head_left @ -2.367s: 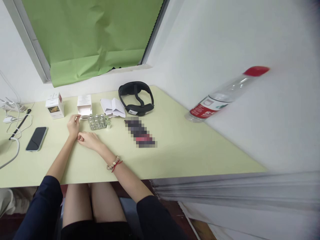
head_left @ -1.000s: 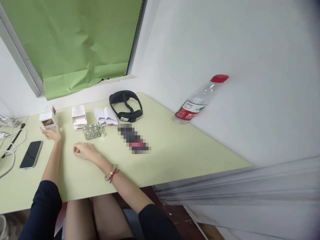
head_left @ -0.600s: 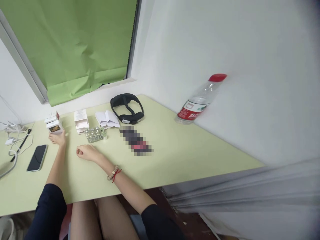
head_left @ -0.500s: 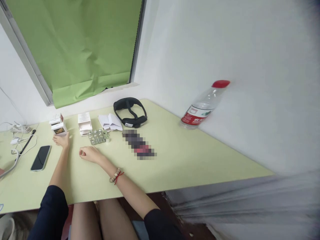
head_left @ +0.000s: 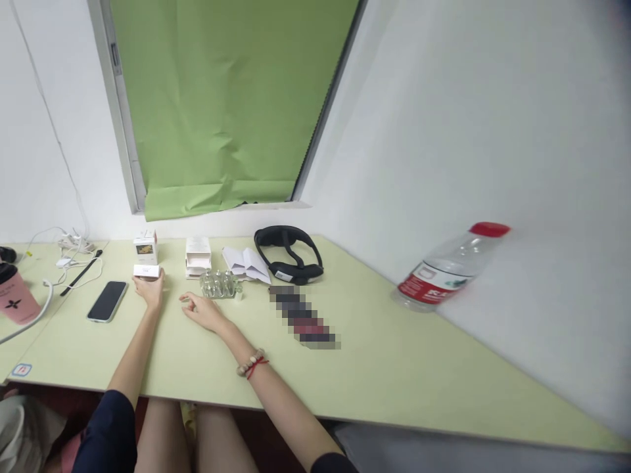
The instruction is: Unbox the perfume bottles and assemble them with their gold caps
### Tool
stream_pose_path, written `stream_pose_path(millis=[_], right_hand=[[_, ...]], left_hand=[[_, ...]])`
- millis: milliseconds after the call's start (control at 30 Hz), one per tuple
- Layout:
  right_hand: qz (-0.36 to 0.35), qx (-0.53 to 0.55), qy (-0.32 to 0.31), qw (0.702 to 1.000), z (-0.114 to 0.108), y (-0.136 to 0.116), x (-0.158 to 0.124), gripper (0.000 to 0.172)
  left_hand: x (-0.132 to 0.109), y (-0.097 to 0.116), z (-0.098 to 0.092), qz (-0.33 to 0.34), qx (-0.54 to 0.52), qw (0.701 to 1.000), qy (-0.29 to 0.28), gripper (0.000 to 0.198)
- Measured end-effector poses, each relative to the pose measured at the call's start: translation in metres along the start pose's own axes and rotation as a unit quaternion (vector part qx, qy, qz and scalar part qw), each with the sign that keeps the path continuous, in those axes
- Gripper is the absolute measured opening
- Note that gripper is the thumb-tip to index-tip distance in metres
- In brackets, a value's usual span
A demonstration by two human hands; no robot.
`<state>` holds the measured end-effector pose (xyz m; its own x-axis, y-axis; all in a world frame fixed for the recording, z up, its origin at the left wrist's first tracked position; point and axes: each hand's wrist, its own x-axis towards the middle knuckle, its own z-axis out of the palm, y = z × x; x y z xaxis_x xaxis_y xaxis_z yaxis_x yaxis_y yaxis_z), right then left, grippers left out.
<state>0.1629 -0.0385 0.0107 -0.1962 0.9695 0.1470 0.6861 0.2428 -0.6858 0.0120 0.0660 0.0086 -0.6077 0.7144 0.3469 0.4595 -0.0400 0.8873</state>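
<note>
Left hand: the left hand (head_left: 148, 289) is closed around the near end of a small white cardboard box (head_left: 146, 270), thumb on its right side; whether the box is lifted cannot be told.
Right hand: the right hand (head_left: 204, 313) lies a little to the right, fingers loosely bent and parted, a wooden bead bracelet with red cord (head_left: 252, 363) at its wrist.
Tabletop: a pale yellow-green, smooth tabletop (head_left: 419, 374) runs under both hands and widely to their right, with a blue-edged sticker (head_left: 21, 370) at the near edge, left of the left forearm.
Beyond the left hand: a white cardboard box with a yellow picture (head_left: 146, 251) stands upright.
Beyond the right hand: a cluster of clear glass bottles (head_left: 217, 284), then an open white carton (head_left: 198, 253) and folded white paper (head_left: 246, 264).
Right of the hands: a black headset with a strap (head_left: 300, 271), a pixelated item, and a clear plastic bottle with a red cap (head_left: 434, 282).
Left of the hands: a dark-screened phone (head_left: 107, 302), white cables (head_left: 73, 244) and a pink cup (head_left: 20, 299).
Room: ahead of the hands, green paper (head_left: 236, 118) covers a window between white walls (head_left: 473, 118).
</note>
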Motion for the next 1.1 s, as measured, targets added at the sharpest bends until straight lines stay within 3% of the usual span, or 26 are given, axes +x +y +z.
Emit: stream_pose_path(millis=[133,367,567,767,933,1100], right_hand=[[0.001,0.003,0.018,1.000,0.004,0.007,-0.001,0.043],[-0.033,0.027,0.063,0.997,0.006,0.005,-0.005,0.070],[-0.086,0.061,0.095,0.990,0.007,0.003,-0.008,0.073],[-0.096,0.111,0.105,0.984,0.012,0.000,-0.007,0.075],[-0.078,0.106,0.086,0.988,0.024,-0.006,-0.003,0.082],[-0.047,0.088,0.055,0.993,0.027,-0.004,0.007,0.077]], left_hand=[[-0.014,0.000,-0.012,0.064,-0.047,0.997,0.012,0.066],[-0.039,-0.003,-0.036,0.214,-0.066,0.975,-0.015,0.075],[-0.049,-0.006,-0.046,0.251,-0.063,0.965,-0.039,0.077],[-0.047,-0.007,-0.045,0.267,-0.074,0.959,-0.066,0.080],[-0.035,-0.008,-0.036,0.277,-0.091,0.948,-0.126,0.079],[-0.020,-0.011,-0.025,0.324,-0.091,0.922,-0.190,0.075]])
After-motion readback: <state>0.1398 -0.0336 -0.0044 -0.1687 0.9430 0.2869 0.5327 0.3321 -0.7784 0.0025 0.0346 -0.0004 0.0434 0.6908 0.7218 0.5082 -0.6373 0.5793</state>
